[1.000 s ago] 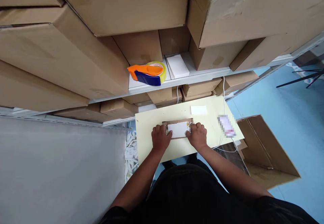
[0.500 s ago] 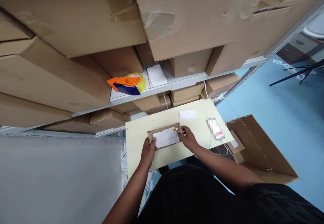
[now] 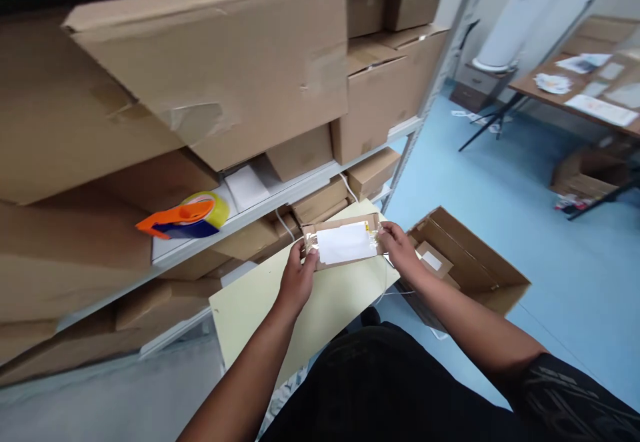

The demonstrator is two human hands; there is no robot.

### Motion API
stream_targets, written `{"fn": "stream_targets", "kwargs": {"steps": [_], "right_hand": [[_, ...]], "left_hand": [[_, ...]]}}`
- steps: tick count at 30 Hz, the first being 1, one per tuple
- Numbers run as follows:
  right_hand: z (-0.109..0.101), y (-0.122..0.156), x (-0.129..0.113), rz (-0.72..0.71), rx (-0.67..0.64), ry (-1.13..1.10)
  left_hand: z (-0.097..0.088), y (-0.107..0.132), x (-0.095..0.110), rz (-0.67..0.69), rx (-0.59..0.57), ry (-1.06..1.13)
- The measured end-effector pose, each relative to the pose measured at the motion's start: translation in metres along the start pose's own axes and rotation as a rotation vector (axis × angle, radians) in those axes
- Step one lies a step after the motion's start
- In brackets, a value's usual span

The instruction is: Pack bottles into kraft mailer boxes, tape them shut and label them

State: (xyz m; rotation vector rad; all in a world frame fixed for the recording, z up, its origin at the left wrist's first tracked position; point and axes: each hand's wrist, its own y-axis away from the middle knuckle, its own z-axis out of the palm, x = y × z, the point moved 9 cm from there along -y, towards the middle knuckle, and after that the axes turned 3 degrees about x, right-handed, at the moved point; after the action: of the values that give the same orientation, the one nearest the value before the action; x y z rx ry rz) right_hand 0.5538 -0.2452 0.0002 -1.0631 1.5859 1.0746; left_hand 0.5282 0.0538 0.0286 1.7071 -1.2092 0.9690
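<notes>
A small flat cardboard box [image 3: 333, 265] with a white label [image 3: 346, 243] on top is held up over the pale yellow table [image 3: 260, 309]. Clear tape shines at both of its ends, and a little yellow mark shows at the label's upper right corner. My left hand [image 3: 299, 275] grips the left end, thumb on top. At the right end my right hand [image 3: 399, 249] is closed on the box, its fingers partly hidden behind it.
An orange and blue tape dispenser [image 3: 185, 219] and a white stack of cards [image 3: 246, 187] lie on the shelf [image 3: 300, 185] among large cartons [image 3: 260, 62]. On the floor at right stands an open carton [image 3: 475, 255] with small boxes inside. Farther back is a brown table [image 3: 545, 92].
The box has been lifted off the table and carried rightward in both hands, toward the open carton. My view has turned right, showing more floor and the brown table.
</notes>
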Motion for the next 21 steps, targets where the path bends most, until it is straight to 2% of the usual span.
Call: {"fn": "stream_targets", "kwargs": {"steps": [2, 4, 8, 11, 14, 16, 18, 21], "right_hand": [[-0.05, 0.0, 0.003, 0.017, 0.141, -0.014], [-0.104, 0.004, 0.01, 0.033, 0.289, -0.007], [-0.203, 0.021, 0.031, 0.066, 0.507, 0.02], [-0.264, 0.033, 0.053, 0.112, 0.614, 0.039], [-0.31, 0.035, 0.078, 0.157, 0.663, 0.059], [-0.332, 0.03, 0.099, 0.208, 0.647, 0.079], [-0.349, 0.024, 0.121, 0.264, 0.631, 0.122], [-0.372, 0.015, 0.146, 0.287, 0.656, 0.234]], "left_hand": [[0.046, -0.019, 0.023, 0.038, -0.141, 0.047], [0.101, -0.032, 0.047, 0.086, -0.283, 0.079], [0.219, -0.039, 0.094, 0.18, -0.505, 0.062], [0.302, -0.036, 0.12, 0.233, -0.604, -0.037], [0.372, -0.032, 0.132, 0.24, -0.664, -0.118], [0.407, -0.03, 0.132, 0.215, -0.669, -0.135], [0.431, -0.029, 0.129, 0.178, -0.655, -0.122], [0.446, -0.027, 0.124, 0.14, -0.642, -0.091]]}}
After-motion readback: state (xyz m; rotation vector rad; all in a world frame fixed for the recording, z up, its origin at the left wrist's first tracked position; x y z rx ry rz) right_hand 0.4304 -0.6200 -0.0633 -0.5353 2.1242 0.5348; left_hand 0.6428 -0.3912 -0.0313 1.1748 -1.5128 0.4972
